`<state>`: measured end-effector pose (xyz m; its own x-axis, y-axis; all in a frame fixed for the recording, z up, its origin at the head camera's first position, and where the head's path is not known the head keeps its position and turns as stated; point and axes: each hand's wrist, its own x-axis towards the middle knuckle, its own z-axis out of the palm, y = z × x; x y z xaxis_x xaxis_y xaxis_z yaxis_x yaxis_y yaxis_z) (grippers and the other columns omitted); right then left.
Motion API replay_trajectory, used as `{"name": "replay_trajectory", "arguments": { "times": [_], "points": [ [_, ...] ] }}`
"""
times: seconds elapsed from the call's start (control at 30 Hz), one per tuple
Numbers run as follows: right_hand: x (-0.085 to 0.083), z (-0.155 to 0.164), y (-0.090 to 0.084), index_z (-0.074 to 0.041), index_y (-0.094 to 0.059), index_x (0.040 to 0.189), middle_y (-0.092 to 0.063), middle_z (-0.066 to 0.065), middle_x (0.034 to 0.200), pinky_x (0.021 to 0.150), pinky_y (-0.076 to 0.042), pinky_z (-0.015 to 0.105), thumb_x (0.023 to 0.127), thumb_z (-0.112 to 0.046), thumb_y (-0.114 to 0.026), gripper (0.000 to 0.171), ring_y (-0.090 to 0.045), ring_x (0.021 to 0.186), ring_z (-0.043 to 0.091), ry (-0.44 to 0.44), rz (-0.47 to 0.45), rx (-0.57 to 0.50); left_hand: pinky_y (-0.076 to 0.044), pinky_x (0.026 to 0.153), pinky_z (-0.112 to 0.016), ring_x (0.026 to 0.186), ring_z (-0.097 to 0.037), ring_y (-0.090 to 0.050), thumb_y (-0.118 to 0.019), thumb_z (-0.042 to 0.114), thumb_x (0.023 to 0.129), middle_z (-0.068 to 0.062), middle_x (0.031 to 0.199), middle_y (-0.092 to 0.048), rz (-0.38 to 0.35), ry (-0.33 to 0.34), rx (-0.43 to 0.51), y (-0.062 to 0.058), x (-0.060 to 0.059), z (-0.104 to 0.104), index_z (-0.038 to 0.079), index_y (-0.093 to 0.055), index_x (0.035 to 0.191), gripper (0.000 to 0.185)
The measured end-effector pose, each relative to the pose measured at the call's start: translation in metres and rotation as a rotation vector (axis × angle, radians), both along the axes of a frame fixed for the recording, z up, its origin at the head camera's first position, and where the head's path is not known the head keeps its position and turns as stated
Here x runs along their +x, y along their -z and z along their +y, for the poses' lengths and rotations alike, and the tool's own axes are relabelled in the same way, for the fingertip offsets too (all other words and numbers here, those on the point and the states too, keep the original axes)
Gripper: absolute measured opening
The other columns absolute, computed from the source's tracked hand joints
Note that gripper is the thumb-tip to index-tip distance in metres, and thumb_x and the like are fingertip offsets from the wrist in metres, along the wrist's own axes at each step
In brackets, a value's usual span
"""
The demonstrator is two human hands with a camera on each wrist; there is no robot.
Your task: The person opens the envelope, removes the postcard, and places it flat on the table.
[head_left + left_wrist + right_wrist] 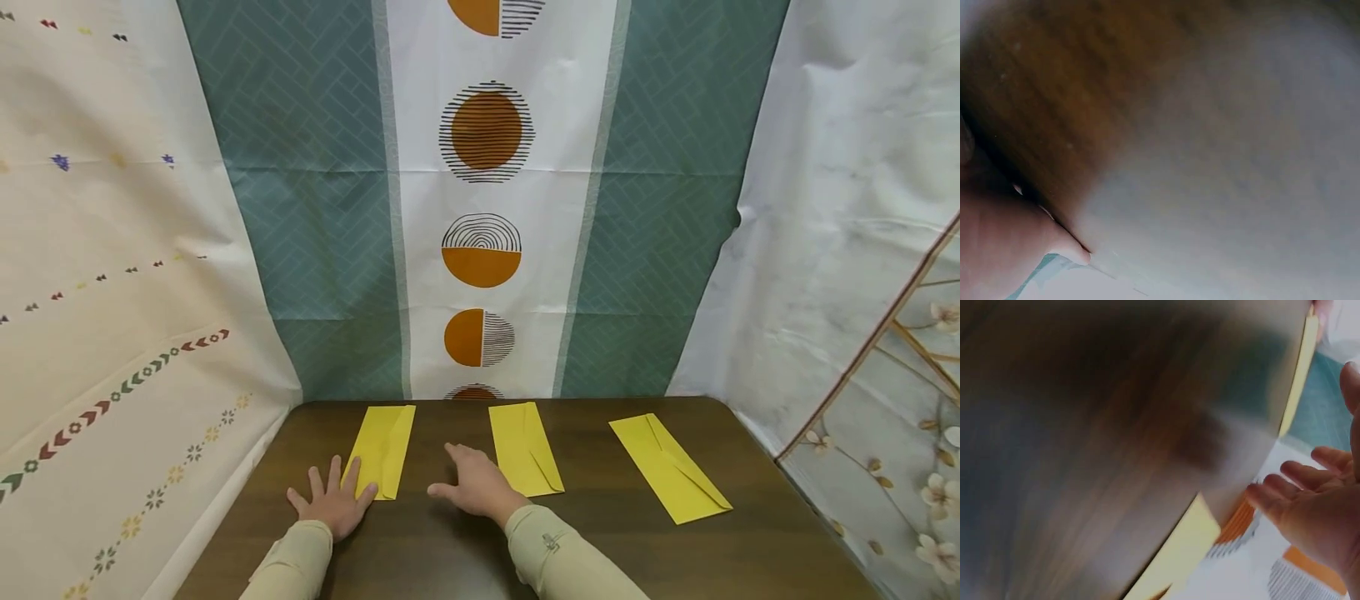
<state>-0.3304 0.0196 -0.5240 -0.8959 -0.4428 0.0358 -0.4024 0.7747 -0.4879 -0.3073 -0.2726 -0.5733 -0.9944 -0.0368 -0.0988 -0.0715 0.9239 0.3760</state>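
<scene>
Hovering by middle envelope's [529, 443] left edge, right hand [480, 485] has room leftward

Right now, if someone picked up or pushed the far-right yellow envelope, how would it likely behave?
The far-right yellow envelope lies flat and looks thin, so it would probably be light and somewhat bendy. Pushed, it may slide easily over the smooth-looking table. Its visible seam suggests folded paper layers, perhaps slightly stiffer there.
</scene>
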Motion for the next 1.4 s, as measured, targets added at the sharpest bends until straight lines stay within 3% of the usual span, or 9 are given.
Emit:
{"name": "replay_trajectory", "arguments": {
  "times": [0.3,0.47,0.77,0.87,1.03,1.2,1.4],
  "points": [
    [0.016,-0.045,0.019,-0.009,-0.030,0.169,-0.026,0.020,0.177,0.130,-0.016,0.070,0.087,-0.084,-0.064,0.116,-0.017,0.165,0.049,0.037,-0.096,0.255,0.018,0.107,-0.091,0.155,-0.070,0.009,-0.036,0.069,0.108,-0.033,0.176,-0.003,-0.026,-0.011,0.001,-0.005,0.005,0.001,0.009,-0.021,0.171,0.088],
    [0.020,-0.058,0.025,-0.010,-0.028,0.170,-0.020,0.019,0.179,0.130,-0.011,0.072,0.083,-0.090,-0.061,0.123,-0.013,0.166,0.048,0.074,-0.088,0.300,0.020,0.107,-0.090,0.155,-0.070,0.010,-0.038,0.069,0.108,-0.033,0.176,-0.003,-0.015,-0.008,0.009,-0.004,0.003,0.003,0.008,-0.022,0.171,0.089],
    [0.021,-0.074,0.025,-0.011,-0.032,0.169,-0.024,0.019,0.178,0.130,-0.012,0.071,0.082,-0.094,-0.056,0.122,-0.015,0.166,0.046,0.132,-0.047,0.301,0.018,0.106,-0.092,0.155,-0.069,0.011,-0.037,0.072,0.107,-0.032,0.176,-0.002,-0.008,-0.007,-0.001,0.006,-0.007,-0.002,0.010,-0.020,0.171,0.091],
    [0.020,-0.077,0.028,-0.010,-0.033,0.169,-0.024,0.020,0.177,0.130,-0.013,0.070,0.081,-0.094,-0.057,0.123,-0.016,0.166,0.046,0.135,-0.049,0.297,0.019,0.107,-0.091,0.155,-0.069,0.012,-0.038,0.068,0.108,-0.032,0.176,-0.001,-0.022,-0.013,-0.005,0.004,-0.005,0.000,0.011,-0.019,0.172,0.088],
    [0.020,-0.082,0.032,-0.009,-0.032,0.169,-0.023,0.021,0.177,0.130,-0.013,0.070,0.081,-0.094,-0.057,0.124,-0.016,0.166,0.045,0.139,-0.061,0.290,0.018,0.106,-0.092,0.155,-0.070,0.010,-0.037,0.073,0.106,-0.032,0.176,-0.004,-0.025,-0.010,0.006,0.012,-0.003,-0.002,0.011,-0.022,0.171,0.092],
    [0.016,-0.086,0.034,-0.010,-0.031,0.169,-0.022,0.021,0.178,0.130,-0.011,0.071,0.082,-0.093,-0.058,0.123,-0.013,0.167,0.044,0.140,-0.057,0.269,0.018,0.108,-0.091,0.157,-0.069,0.009,-0.035,0.074,0.106,-0.030,0.177,-0.005,-0.037,-0.017,0.001,0.005,0.001,0.000,0.012,-0.023,0.171,0.091],
    [0.006,-0.089,0.042,-0.010,-0.028,0.170,-0.018,0.020,0.179,0.128,-0.005,0.074,0.083,-0.090,-0.062,0.122,-0.009,0.167,0.046,0.131,-0.072,0.188,0.020,0.108,-0.090,0.156,-0.069,0.011,-0.043,0.063,0.109,-0.031,0.177,-0.004,-0.033,-0.023,0.020,-0.005,0.002,0.003,0.011,-0.023,0.171,0.084]
  ]
}}
